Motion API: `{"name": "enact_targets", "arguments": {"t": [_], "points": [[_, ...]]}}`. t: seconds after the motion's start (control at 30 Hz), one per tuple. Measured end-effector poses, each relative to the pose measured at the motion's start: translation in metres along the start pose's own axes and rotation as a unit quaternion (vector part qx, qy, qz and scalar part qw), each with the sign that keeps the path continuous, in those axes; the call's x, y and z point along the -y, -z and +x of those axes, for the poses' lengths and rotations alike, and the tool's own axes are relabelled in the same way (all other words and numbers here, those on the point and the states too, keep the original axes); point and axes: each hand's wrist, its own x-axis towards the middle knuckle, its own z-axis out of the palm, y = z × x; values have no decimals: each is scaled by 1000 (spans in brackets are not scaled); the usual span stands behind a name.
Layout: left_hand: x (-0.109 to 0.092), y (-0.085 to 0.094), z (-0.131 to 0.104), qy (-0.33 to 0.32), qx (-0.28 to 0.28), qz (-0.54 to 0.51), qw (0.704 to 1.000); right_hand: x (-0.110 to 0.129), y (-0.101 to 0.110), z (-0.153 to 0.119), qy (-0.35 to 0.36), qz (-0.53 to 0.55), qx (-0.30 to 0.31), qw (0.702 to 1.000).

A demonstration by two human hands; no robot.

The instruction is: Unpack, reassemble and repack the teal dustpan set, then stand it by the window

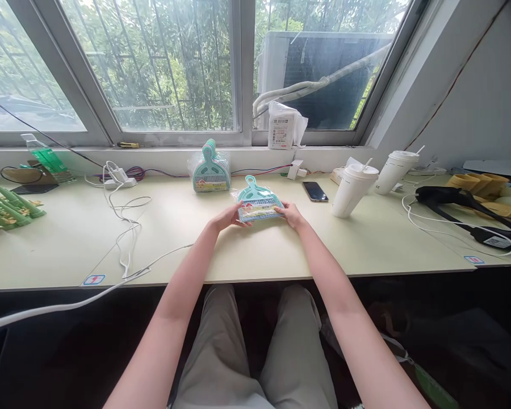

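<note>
Between my two hands is a mint-green mini dustpan and brush set [260,200] in clear plastic wrap, with a printed label across its front. It is tilted toward me at the middle of the table. My left hand [230,216] grips its left edge, fingers partly under it. On the right edge, my right hand [290,215] is closed with the thumb on the front. Just behind and to the left, a stack of similar wrapped dustpan sets [210,170] stands upright against the wall below the window.
A phone [315,191] and two lidded white cups [354,188] with straws are to the right. Farther right lies a black headset-like strap [468,213]. White cables [130,227] cross the table's left side. A bottle of green liquid [49,156] leans at the far left.
</note>
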Motion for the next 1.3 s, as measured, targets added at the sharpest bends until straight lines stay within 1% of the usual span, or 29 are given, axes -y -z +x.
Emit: {"name": "enact_targets", "arguments": {"t": [0.07,0.1,0.13,0.2,0.27,0.33,0.4,0.43,0.5,0.57,0.63,0.7,0.83,0.87,0.93,1.0,1.03,1.07,1.17,1.23,1.3], "points": [[-3,-3,1,-31,-19,27,999,3,1,2,18,19,-50,998],[-3,-4,3,-52,-48,45,997,4,1,2,32,21,-77,996],[-2,-5,5,-70,-87,69,991,5,1,3,49,16,-96,994],[1,-4,12,-92,-178,132,971,5,-2,4,86,-14,-106,991],[5,3,18,-92,-265,205,938,4,-11,3,120,-67,-98,986],[7,17,23,-86,-343,273,895,1,-25,5,150,-135,-98,975],[7,35,23,-86,-400,321,854,-4,-42,11,175,-203,-104,958],[7,46,23,-88,-415,343,838,-7,-51,17,185,-228,-105,950],[7,69,19,-89,-426,380,816,-12,-72,31,201,-261,-97,939],[10,94,13,-74,-421,411,805,-16,-93,50,215,-292,-77,929],[16,117,8,-46,-417,425,802,-21,-116,68,224,-325,-60,917],[22,141,5,-39,-420,420,803,-26,-138,85,226,-348,-51,909],[31,185,9,-82,-412,385,821,-36,-175,112,234,-368,-42,899],[32,195,12,-92,-415,380,822,-38,-182,119,237,-376,-40,895],[34,211,21,-105,-446,372,808,-42,-193,132,244,-396,-48,884],[35,222,31,-110,-494,355,786,-45,-200,146,254,-412,-62,873],[35,226,36,-115,-510,341,781,-47,-203,153,260,-418,-63,868],[36,230,40,-120,-517,325,783,-49,-206,160,267,-422,-58,864],[35,235,52,-141,-496,273,812,-55,-210,177,276,-425,-29,861],[34,237,56,-157,-479,231,832,-59,-211,183,272,-413,-21,869],[33,238,58,-171,-473,197,842,-62,-211,186,265,-395,-15,879]]}}
